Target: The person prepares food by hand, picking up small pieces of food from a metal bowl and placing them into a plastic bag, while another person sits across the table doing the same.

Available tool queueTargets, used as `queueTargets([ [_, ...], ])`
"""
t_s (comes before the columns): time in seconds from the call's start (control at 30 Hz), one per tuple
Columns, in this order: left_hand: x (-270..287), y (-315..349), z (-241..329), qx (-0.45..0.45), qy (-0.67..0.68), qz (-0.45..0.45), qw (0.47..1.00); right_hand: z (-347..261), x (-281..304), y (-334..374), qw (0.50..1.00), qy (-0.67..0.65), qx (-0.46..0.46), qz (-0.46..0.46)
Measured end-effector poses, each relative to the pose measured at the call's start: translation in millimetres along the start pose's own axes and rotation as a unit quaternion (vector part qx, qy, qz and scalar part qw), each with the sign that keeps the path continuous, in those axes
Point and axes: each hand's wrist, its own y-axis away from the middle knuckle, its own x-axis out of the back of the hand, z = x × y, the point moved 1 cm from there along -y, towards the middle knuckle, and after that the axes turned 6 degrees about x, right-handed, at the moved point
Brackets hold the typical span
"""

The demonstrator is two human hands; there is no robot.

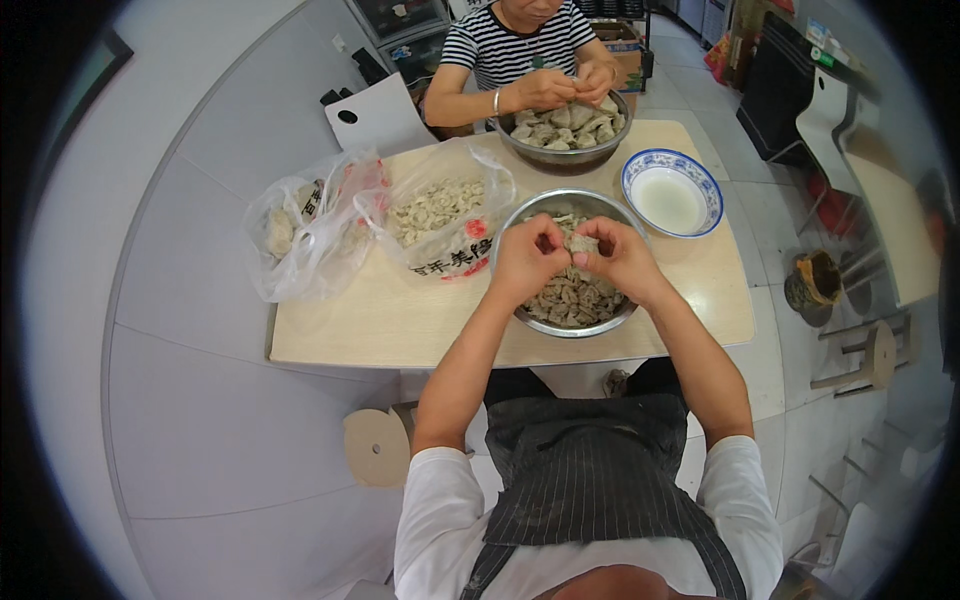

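Note:
Both my hands are over a round metal bowl (640,308) that is filled with small, crinkled grey-brown food pieces (575,300). My left hand (530,262) has thumb and fingers pinched together at the bowl's middle. Right beside it, my right hand (625,258) is closed on a pale grey-brown food piece (582,243), and the two sets of fingertips meet at it. The fingers partly hide the piece, so its exact kind is unclear. Both thumbs point inward toward each other.
Across the table (330,335), a person in a striped shirt (512,45) handles larger pieces over another metal bowl (565,158). Left of my bowl lie a plastic bag (435,215) of pale bits and a second plastic bag (285,235). A blue-patterned bowl (672,195) holds whitish liquid.

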Motion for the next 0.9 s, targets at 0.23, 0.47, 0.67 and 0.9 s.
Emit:
queueTargets([
  [0.23,3,5,-8,0.003,0.108,-0.004,0.994,20,-11,4,0.939,-0.313,-0.045,0.132],
  [0.47,17,19,18,-0.014,0.206,0.013,0.978,28,4,-4,0.945,-0.237,-0.032,0.222],
  [0.67,12,6,21,0.001,0.13,-0.042,0.991,-6,-5,3,0.995,-0.095,0.029,0.019],
  [0.9,6,4,4,0.025,0.046,-0.091,0.994,8,-1,4,0.988,-0.131,-0.002,0.079],
])
